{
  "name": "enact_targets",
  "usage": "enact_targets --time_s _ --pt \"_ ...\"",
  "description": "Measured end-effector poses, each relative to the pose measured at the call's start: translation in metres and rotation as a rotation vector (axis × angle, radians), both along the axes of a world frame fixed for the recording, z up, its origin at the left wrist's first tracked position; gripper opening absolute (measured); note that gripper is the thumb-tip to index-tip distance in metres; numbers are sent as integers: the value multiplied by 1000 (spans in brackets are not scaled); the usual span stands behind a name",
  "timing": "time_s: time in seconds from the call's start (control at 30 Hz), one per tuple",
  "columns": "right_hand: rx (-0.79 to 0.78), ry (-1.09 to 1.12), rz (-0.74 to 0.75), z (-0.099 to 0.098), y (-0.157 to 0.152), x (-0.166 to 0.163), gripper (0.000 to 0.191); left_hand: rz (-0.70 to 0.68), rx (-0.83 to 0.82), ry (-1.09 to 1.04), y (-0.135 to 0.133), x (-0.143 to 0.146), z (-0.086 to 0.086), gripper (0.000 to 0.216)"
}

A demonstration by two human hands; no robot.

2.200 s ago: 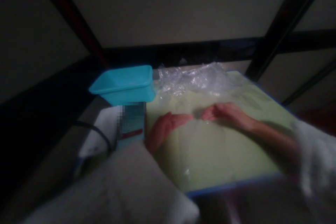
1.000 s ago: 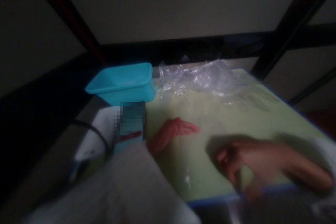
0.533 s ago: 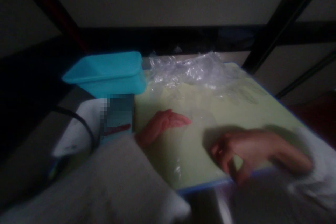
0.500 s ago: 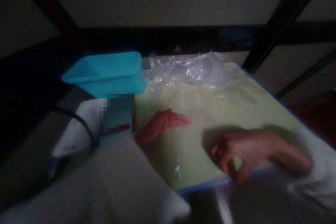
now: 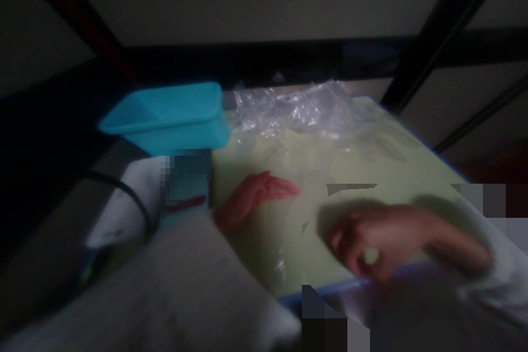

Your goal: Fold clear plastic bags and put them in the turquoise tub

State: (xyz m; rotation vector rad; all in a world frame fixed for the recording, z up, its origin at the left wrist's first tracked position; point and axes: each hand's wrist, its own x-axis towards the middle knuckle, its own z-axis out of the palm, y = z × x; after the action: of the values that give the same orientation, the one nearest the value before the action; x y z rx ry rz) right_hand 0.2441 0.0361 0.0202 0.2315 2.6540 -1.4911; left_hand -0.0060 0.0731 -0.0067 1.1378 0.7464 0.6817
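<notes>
My left hand (image 5: 264, 195) lies on the pale yellow table top (image 5: 371, 165), its fingers stretched out flat and pointing right. Under and around it is what looks like a thin clear plastic sheet or bag (image 5: 280, 264), with shiny creases near the front edge. My right hand (image 5: 383, 236) is over the table's front edge at the right. Its fingers are curled and the thumb meets the forefinger in a ring, with yellow table visible through it. Whatever may be between those fingertips is too blurred to make out.
Crumpled clear plastic (image 5: 305, 110) is heaped along the back of the table. At the back left stands a turquoise plastic tub (image 5: 185, 132). In front of it lie a grey-blue flat object with a red stick-like thing (image 5: 185, 203), a white piece (image 5: 127, 203) and a black cable (image 5: 119, 181).
The thumb and forefinger of my right hand have come together, closing the gap between them. My left hand stays practically where it was.
</notes>
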Motion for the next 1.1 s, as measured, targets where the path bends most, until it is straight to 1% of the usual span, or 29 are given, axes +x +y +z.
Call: enact_targets --time_s 0.1,0.23,0.43,0.63,0.73,0.93,1.0,1.1 --pt "24 2 -39 2 1 0 25 -2 14 -2 0 0 -1 47" --pt "51 65 -123 4 1 1 20 -2 -9 2 1 -1 -3 47" --pt "-11 99 -218 3 2 4 13 -3 18 -11 0 0 -2 46" --pt "39 127 -351 3 5 3 11 -25 10 -8 1 0 -3 49" --pt "32 169 -351 1 7 2 11 -40 21 -5 1 -1 -4 50" --pt "27 274 -247 -1 10 1 20 -24 40 10 -1 -1 -2 48" --pt "45 269 -265 0 10 1 20 -23 43 16 -1 0 -1 48" --pt "74 279 -307 0 8 1 12 -20 36 20 -1 1 -1 48"
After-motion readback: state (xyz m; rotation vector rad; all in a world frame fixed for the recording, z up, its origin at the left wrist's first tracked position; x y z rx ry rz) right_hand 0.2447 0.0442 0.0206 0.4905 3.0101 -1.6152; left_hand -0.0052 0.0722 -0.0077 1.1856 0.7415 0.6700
